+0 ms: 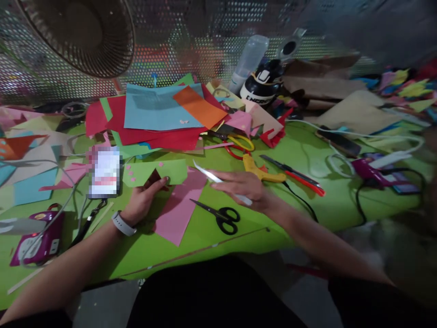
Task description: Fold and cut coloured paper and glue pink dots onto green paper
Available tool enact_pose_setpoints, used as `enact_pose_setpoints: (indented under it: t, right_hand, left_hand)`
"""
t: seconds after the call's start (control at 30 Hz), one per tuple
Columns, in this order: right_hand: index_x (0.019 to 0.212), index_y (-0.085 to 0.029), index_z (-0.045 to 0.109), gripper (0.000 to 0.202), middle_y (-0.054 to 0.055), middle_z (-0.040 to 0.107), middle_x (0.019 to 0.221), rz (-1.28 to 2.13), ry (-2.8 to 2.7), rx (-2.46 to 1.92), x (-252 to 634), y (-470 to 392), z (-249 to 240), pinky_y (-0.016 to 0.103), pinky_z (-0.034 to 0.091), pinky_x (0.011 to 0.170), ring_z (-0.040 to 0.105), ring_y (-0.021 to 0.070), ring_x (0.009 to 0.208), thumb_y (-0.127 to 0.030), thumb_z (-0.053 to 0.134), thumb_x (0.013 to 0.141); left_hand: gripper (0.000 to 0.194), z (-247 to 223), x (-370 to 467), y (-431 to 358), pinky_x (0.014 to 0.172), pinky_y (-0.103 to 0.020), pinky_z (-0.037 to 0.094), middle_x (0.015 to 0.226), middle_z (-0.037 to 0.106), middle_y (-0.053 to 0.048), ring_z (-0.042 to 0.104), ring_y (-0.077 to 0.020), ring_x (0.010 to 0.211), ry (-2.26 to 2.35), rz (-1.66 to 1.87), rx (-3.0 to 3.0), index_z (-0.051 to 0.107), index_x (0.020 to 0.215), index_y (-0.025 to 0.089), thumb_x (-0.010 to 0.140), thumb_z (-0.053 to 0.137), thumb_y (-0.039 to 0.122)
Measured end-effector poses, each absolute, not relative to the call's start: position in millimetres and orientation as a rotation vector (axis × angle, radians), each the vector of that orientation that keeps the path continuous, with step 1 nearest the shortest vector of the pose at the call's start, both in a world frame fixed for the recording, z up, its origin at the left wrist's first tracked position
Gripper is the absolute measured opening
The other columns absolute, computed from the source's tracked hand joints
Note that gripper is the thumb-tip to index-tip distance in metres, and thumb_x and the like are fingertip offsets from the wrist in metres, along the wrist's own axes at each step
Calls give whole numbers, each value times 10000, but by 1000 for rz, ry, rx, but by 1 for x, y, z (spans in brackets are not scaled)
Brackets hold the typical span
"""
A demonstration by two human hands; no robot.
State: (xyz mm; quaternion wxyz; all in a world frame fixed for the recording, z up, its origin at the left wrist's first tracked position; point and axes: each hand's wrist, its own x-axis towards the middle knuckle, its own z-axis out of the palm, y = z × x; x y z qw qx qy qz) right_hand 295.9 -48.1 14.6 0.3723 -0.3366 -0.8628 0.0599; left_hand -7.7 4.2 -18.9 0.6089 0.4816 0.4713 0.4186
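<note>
My left hand (pixel 145 200), with a white band on its wrist, pinches a small dark red paper piece (pixel 152 176) over a light green paper strip (pixel 177 171) dotted with small pink bits. My right hand (pixel 242 186) is closed around a white, pointed tool (pixel 208 174), its tip aimed up and left near the green strip. Pink paper (pixel 179 207) lies on the green table between my hands. Black-handled scissors (pixel 221 217) rest partly on it, blades towards the left.
A yellow glue gun (pixel 261 169) and a red-handled cutter (pixel 303 181) lie right of my right hand. Stacked coloured paper (pixel 160 109), a bottle (pixel 251 57) and a fan (pixel 82 32) stand behind. A phone (pixel 105 173) and purple device (pixel 41 237) are left.
</note>
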Motion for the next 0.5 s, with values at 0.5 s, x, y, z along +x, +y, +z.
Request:
enact_pose_setpoints:
  t: [0.5]
  right_hand:
    - [1465,-197,499,587,104,567,1485,-157,-2282,-1824,373,-83,2,501,486,1113,581,295,1320,-99,472,887]
  left_hand:
    - [264,-14,0,11,719,-271,583,809,650,13,659,-152,756,980,1067,984,709,776,191,659,888,346]
